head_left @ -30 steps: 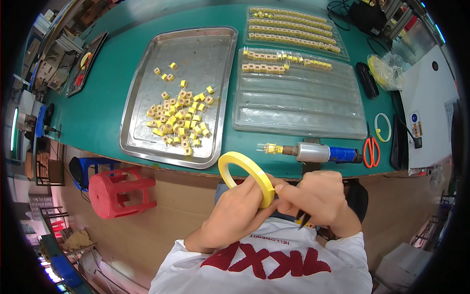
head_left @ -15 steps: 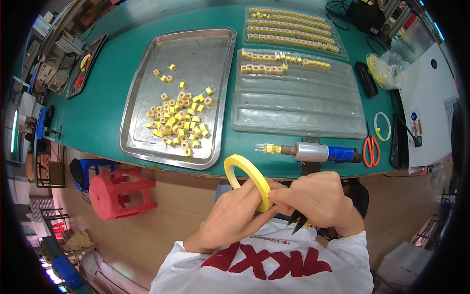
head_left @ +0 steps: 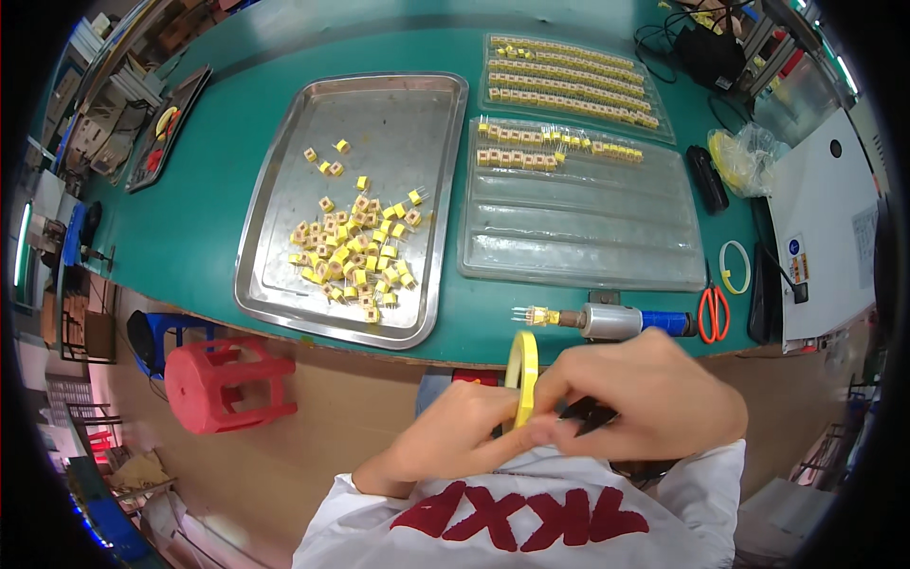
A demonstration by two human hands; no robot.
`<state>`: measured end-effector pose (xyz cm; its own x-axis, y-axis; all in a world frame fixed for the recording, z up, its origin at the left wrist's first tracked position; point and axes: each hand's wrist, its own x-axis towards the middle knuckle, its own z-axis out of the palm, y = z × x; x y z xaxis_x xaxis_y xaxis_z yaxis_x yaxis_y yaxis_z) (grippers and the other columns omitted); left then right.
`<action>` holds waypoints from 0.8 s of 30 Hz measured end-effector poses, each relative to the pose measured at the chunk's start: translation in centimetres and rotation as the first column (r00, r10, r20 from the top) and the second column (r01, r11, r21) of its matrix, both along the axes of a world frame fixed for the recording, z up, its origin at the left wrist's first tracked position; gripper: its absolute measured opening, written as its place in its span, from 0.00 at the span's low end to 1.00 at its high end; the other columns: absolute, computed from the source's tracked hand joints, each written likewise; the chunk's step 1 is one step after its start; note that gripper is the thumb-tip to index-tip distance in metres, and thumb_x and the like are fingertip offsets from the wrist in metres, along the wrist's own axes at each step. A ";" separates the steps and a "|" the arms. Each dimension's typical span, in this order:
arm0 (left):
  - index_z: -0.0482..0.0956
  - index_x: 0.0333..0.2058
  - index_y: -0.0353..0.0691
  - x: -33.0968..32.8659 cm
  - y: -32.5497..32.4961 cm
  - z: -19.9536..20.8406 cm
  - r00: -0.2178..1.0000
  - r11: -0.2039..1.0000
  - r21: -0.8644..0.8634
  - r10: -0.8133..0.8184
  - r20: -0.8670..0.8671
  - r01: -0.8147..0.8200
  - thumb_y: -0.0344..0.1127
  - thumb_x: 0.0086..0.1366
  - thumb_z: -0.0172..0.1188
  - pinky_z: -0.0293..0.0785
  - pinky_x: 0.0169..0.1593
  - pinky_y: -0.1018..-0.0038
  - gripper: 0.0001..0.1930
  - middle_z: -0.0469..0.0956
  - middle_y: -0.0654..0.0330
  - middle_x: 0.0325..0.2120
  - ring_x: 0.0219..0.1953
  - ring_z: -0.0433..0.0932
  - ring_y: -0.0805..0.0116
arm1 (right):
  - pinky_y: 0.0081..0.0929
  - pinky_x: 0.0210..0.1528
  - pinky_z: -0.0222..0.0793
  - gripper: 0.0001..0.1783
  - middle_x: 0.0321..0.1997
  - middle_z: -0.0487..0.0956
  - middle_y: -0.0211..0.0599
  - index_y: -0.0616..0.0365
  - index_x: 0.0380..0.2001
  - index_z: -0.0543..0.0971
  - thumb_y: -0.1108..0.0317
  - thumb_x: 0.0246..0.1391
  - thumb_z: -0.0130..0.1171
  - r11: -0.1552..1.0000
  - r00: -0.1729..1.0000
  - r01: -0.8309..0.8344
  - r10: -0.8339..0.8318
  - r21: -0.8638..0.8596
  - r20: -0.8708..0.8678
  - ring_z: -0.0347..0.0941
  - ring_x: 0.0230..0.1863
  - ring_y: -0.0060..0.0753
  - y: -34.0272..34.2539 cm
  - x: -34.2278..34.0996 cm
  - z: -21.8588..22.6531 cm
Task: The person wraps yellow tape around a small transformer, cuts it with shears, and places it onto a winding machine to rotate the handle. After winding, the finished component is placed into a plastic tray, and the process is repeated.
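A narrow ring of yellow tape [head_left: 527,370] stands nearly edge-on just off the table's front edge. My left hand [head_left: 445,431] is closed around its lower part. Against its right side is my right hand [head_left: 654,398], fingers bent and thumb meeting the left fingertips. Black tweezers [head_left: 590,414] are tucked in the right palm, mostly hidden by the fingers. Beyond my hands lies a silver and blue motor-like cylinder [head_left: 611,321], with a yellow bobbin part [head_left: 540,316] with metal pins on its tip.
A metal tray [head_left: 284,275] holds a pile of small yellow bobbin parts. Right of it, a clear ribbed tray [head_left: 578,223] has rows of them at its far end; a fuller tray [head_left: 573,81] lies beyond. Orange-handled scissors [head_left: 713,315] lie right; a red stool [head_left: 227,384] stands below left.
The tape ring has turned from a slant to nearly edge-on. My right hand has moved slightly right and swung round, with the tweezers now pointing differently. The table sits lower in view.
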<state>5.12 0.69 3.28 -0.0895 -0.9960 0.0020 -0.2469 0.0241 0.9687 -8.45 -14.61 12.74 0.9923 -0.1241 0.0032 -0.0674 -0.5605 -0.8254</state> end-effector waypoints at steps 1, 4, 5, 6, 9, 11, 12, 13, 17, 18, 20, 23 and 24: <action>0.76 0.39 0.34 -0.1 0.0 0.0 1.000 0.999 0.022 -0.025 -0.014 0.026 0.38 0.59 0.56 0.73 0.34 0.69 0.14 0.78 0.51 0.29 0.28 0.78 0.53 | 0.18 0.25 0.71 0.09 0.24 0.78 0.32 0.56 0.28 0.76 0.71 0.42 0.65 0.995 1.000 0.004 -0.005 -0.099 -0.014 0.76 0.22 0.26 -0.5 0.4 0.4; 0.75 0.33 0.32 -0.8 -0.4 0.6 0.930 0.999 0.037 0.007 -0.368 0.007 0.40 0.66 0.46 0.73 0.30 0.73 0.16 0.78 0.55 0.25 0.24 0.78 0.64 | 0.18 0.21 0.65 0.07 0.20 0.75 0.32 0.59 0.26 0.75 0.74 0.42 0.64 0.993 0.997 0.072 -0.068 -0.096 0.038 0.72 0.18 0.22 -2.4 1.8 0.6; 0.75 0.31 0.34 -0.7 -0.4 0.9 0.874 0.994 0.106 0.052 -0.483 0.000 0.37 0.68 0.43 0.72 0.28 0.76 0.15 0.77 0.56 0.23 0.22 0.78 0.69 | 0.18 0.20 0.62 0.07 0.19 0.74 0.31 0.60 0.26 0.75 0.75 0.43 0.63 0.996 0.995 0.074 -0.071 -0.045 0.071 0.69 0.17 0.21 -2.9 2.4 0.5; 0.76 0.28 0.34 -0.9 -0.5 1.0 0.856 0.989 0.135 0.114 -0.505 -0.052 0.37 0.70 0.39 0.71 0.26 0.78 0.19 0.76 0.59 0.19 0.20 0.76 0.73 | 0.18 0.20 0.62 0.07 0.19 0.74 0.31 0.60 0.26 0.75 0.75 0.43 0.63 0.996 0.995 0.073 -0.070 -0.046 0.070 0.69 0.17 0.21 -3.2 2.8 0.7; 0.74 0.26 0.31 -0.4 -0.9 1.1 0.886 0.974 0.218 0.154 -0.438 -0.062 0.51 0.70 0.35 0.69 0.23 0.79 0.29 0.76 0.55 0.21 0.18 0.74 0.71 | 0.17 0.18 0.55 0.06 0.15 0.68 0.28 0.60 0.25 0.74 0.74 0.44 0.62 0.993 0.993 0.117 -0.116 0.030 -0.032 0.60 0.14 0.17 -4.2 3.8 1.1; 0.74 0.24 0.32 -0.3 -1.3 1.1 0.901 0.984 0.171 0.127 -0.415 -0.059 0.50 0.70 0.35 0.68 0.22 0.80 0.29 0.76 0.57 0.19 0.17 0.74 0.73 | 0.17 0.18 0.49 0.06 0.13 0.62 0.24 0.61 0.24 0.74 0.74 0.45 0.61 0.995 0.982 0.081 -0.069 0.063 -0.176 0.52 0.15 0.14 -5.2 4.3 0.8; 0.74 0.22 0.32 -0.2 -1.5 1.0 0.916 0.991 0.123 0.102 -0.389 -0.059 0.49 0.70 0.35 0.67 0.21 0.81 0.29 0.75 0.58 0.17 0.16 0.73 0.74 | 0.17 0.18 0.49 0.06 0.13 0.62 0.24 0.61 0.24 0.74 0.74 0.45 0.61 0.994 0.981 0.085 -0.072 0.065 -0.181 0.52 0.15 0.14 -5.5 4.4 0.5; 0.74 0.22 0.32 -0.1 -1.7 1.0 0.914 0.991 0.126 0.100 -0.394 -0.054 0.49 0.70 0.35 0.67 0.21 0.81 0.29 0.75 0.58 0.17 0.16 0.73 0.74 | 0.17 0.18 0.49 0.05 0.13 0.61 0.22 0.61 0.24 0.74 0.74 0.46 0.61 0.988 0.973 0.084 -0.054 0.129 -0.224 0.51 0.16 0.14 -5.8 4.5 0.1; 0.75 0.21 0.33 0.2 -1.8 0.7 0.908 0.987 0.162 0.078 -0.412 -0.011 0.46 0.70 0.35 0.67 0.20 0.81 0.28 0.74 0.61 0.14 0.15 0.72 0.75 | 0.17 0.19 0.49 0.05 0.12 0.59 0.19 0.61 0.25 0.75 0.73 0.46 0.61 0.969 0.953 0.075 0.000 0.236 -0.302 0.51 0.16 0.12 -6.5 5.0 -0.1; 0.75 0.21 0.34 0.2 -1.8 0.5 0.907 0.990 0.141 0.069 -0.415 -0.011 0.45 0.70 0.35 0.67 0.19 0.80 0.27 0.73 0.61 0.14 0.14 0.72 0.75 | 0.17 0.19 0.49 0.05 0.12 0.59 0.19 0.61 0.25 0.75 0.73 0.46 0.61 0.967 0.951 0.079 0.000 0.242 -0.308 0.51 0.16 0.12 -6.7 5.0 -0.4; 0.75 0.21 0.34 0.2 -1.8 0.2 0.914 0.992 0.126 0.065 -0.399 -0.016 0.45 0.70 0.35 0.67 0.19 0.80 0.27 0.74 0.61 0.14 0.14 0.72 0.74 | 0.17 0.19 0.49 0.05 0.13 0.60 0.20 0.62 0.26 0.75 0.72 0.47 0.61 0.934 0.942 0.085 0.038 0.347 -0.332 0.52 0.17 0.12 -7.0 5.2 -0.9; 0.76 0.21 0.35 0.2 -2.0 -0.2 0.906 0.993 0.108 0.079 -0.416 -0.037 0.40 0.69 0.40 0.67 0.20 0.77 0.22 0.72 0.61 0.13 0.14 0.72 0.71 | 0.15 0.20 0.51 0.06 0.13 0.64 0.20 0.62 0.27 0.76 0.72 0.48 0.62 0.903 0.914 0.080 0.102 0.422 -0.392 0.54 0.17 0.11 -7.6 5.6 -1.4; 0.76 0.22 0.37 0.2 -2.0 -0.3 0.888 0.993 0.107 0.096 -0.449 -0.053 0.35 0.68 0.44 0.66 0.21 0.75 0.17 0.71 0.62 0.12 0.14 0.72 0.69 | 0.15 0.20 0.51 0.06 0.13 0.64 0.20 0.62 0.27 0.76 0.72 0.48 0.62 0.901 0.913 0.087 0.099 0.426 -0.396 0.54 0.17 0.11 -7.9 5.7 -1.7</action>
<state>5.27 -1.34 2.96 -0.0255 -0.9976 -0.0647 0.2215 -0.0687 0.9727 -2.79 -22.47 11.09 0.8964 -0.0149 -0.4431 -0.4394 -0.1625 -0.8835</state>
